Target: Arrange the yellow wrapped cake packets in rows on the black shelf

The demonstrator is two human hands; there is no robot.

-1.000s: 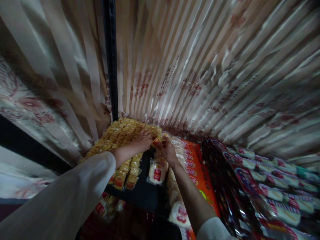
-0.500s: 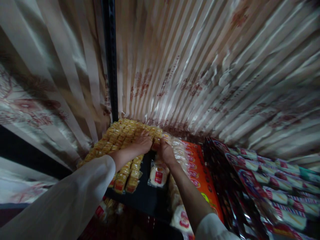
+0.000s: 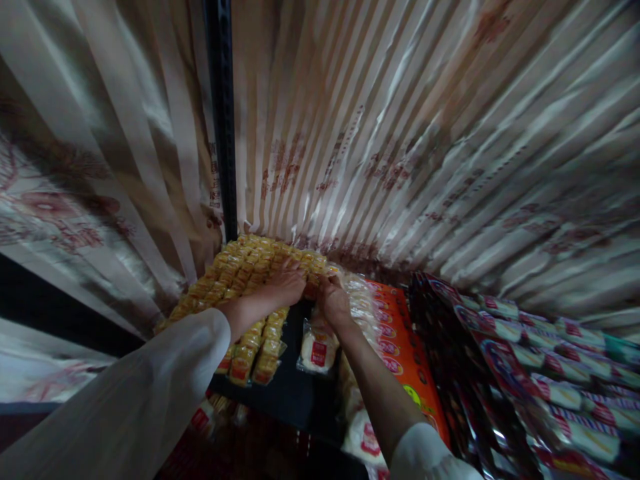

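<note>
**Dim shelf corner, pleated sheeting (image 3: 320, 133) behind: both hands at the far end of the yellow packets (image 3: 243, 273)**

Clock positions read from the hands, 12 at top of view. Black shelf (image 3: 295, 393); sheeting bears red print, and a black post (image 3: 220, 120) stands in the corner at 11.

Yellow packets: close-set rows on the shelf, mainly at 9, front ends near 8. Left hand (image 3: 289, 285) lies over the far part of the rows, palm down; whether it grasps a packet cannot be told. Right hand (image 3: 333, 303) has fingers bent in against the last yellow packets, facing the left hand; fingertips partly hidden, so grip or mere contact cannot be told.

At 6, just below the right hand: round white packet (image 3: 319, 353) with red label, lying on the shelf. Row of clear-wrapped round packets (image 3: 364, 437) under the right forearm, front end at 5. Orange packaging (image 3: 400, 340) at 4, dark glossy packs (image 3: 447, 367) beyond. Farthest out, between 3 and 4: white-and-red packs (image 3: 575, 393). White sleeves on both arms.
</note>
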